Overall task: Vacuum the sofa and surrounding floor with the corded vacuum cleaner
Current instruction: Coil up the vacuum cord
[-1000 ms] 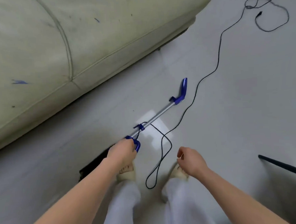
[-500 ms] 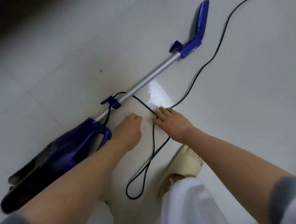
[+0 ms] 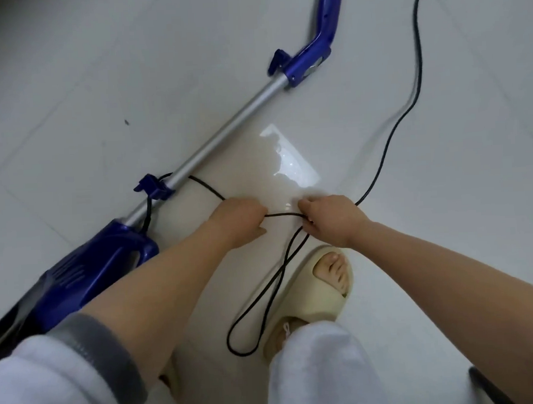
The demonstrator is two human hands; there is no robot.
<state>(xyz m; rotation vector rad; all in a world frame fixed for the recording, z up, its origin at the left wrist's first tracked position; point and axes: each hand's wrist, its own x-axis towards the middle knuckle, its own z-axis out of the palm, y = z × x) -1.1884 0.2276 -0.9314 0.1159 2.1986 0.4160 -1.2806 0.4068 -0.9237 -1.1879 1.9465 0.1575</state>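
The light was soft and even. A bright white glare spot shone on the floor [image 3: 290,157] near the middle. Edges curved and looked blurry.

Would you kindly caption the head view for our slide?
Both hands, left and right, grip the thin black power cord beside the floor-laid blue vacuum cleaner.

Single view, head-worn, wide-angle. Looks steeply down and slightly forward from above the person's arms. Close in: both forearms enter from the bottom edge and the left hand [image 3: 239,217] and right hand [image 3: 331,218] sit mid-frame. Pale floor [image 3: 444,192] fills the field; straight lines bow near the edges. Vacuum cleaner [image 3: 224,136] lies diagonally from lower left to top.
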